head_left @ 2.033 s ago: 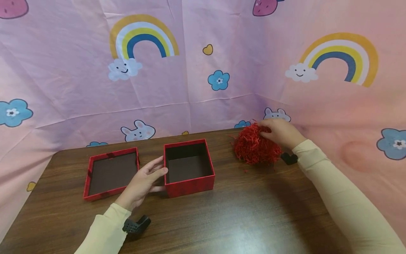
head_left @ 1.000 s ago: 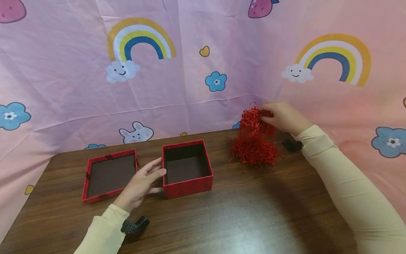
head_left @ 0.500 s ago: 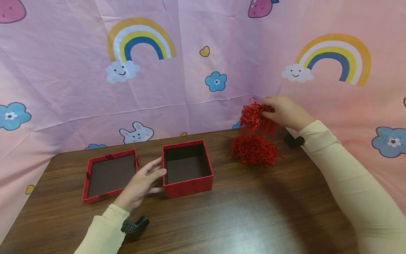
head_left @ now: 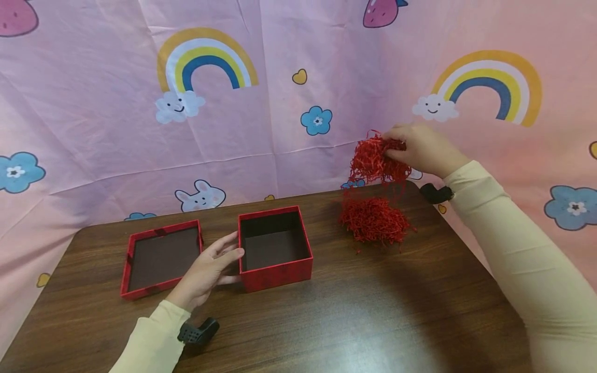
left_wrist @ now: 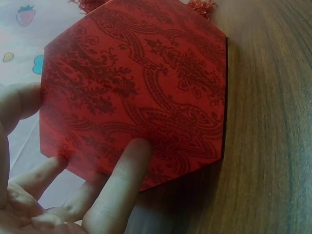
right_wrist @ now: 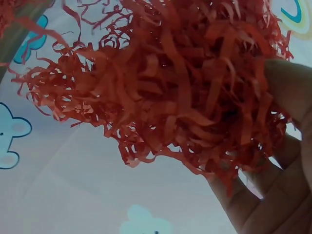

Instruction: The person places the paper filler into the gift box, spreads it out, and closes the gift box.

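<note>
Head view, box: a square red box (head_left: 279,274) stands open side up on a brown wooden table (head_left: 350,311), its dark inner floor showing.
Head view, left side: the left hand (head_left: 205,272) touches the box's left wall, thumb (head_left: 235,254) at the rim, fingers apart; the touch seems meant to keep the light box from sliding.
Head view, lid: a shallow red tray, apparently the lid (head_left: 163,259), lies hollow side up left of the box, out of the way of its opening.
Head view, right side: the right hand (head_left: 426,150) holds a clump of red shredded paper (head_left: 370,160) in the air, well apart from the box; it pinches the clump high up, probably because loose shreds tangle and hang together.
Head view, pile: more red shreds form a pile (head_left: 375,220) on the table directly below the clump, with thin strands dangling between.
Head view, behind: a pink patterned cloth (head_left: 340,62) hangs beyond the table.
Left wrist view, wall: dark scrolling patterns cover the red wall; one nearly straight finger (left_wrist: 122,190) presses flat against it, others spread at its edge. Whether the thumb hooks over the rim cannot be told.
Right wrist view, clump: curly strips sit between thumb and fingers, bulging well past them.
</note>
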Available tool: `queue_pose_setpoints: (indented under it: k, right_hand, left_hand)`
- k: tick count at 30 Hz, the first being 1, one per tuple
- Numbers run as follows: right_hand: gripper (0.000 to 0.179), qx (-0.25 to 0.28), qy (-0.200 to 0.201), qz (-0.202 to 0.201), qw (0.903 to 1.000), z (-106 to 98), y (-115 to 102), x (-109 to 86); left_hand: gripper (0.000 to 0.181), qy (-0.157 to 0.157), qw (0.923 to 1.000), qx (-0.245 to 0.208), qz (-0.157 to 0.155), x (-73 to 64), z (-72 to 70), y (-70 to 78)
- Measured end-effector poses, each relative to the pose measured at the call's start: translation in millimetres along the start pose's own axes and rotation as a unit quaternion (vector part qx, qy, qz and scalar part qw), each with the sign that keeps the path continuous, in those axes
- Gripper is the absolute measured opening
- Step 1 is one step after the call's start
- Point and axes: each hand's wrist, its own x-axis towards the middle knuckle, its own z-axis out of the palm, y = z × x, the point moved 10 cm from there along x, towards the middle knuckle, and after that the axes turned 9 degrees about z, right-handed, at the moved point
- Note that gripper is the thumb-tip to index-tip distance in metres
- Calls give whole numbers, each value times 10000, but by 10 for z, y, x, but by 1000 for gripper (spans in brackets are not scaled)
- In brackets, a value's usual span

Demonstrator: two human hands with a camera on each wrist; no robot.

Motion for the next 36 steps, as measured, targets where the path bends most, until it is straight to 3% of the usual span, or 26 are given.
queue_pose_setpoints:
  k: [30,36]
  right_hand:
    - [25,-194,439,-321,9983,-444,-283,124]
    - [25,-298,396,-143,9987,-504,-280,146]
  left_hand:
    - [75,-45,10000,39,52,6,-6,2]
    - [76,-70,10000,11,31,8,5,-7]
